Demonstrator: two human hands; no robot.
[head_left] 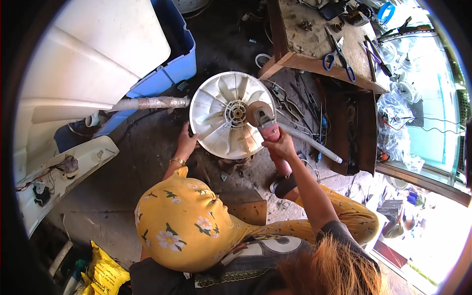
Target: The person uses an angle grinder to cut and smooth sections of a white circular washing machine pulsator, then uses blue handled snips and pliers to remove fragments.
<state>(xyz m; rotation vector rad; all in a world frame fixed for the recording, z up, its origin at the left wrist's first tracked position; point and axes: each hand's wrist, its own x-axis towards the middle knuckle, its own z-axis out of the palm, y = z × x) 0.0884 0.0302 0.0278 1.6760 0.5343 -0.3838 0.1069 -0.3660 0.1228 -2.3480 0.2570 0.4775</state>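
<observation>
White plastic formed the round, ribbed disc (216, 96) ahead and right of the left hand (187, 143), which held its near rim, arm outstretched; the right hand (283, 146), forearm angled forward and leftward, gripped a red, metal-headed angle grinder (269, 131).

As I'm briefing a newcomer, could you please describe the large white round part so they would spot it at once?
From the blue tub at upper left, look right to the dark floor. Near the picture's middle is the white round part, the left hand at its lower left edge. Unlike the small white ring nearby, it is wide, with ribs fanning from a hub.
</observation>
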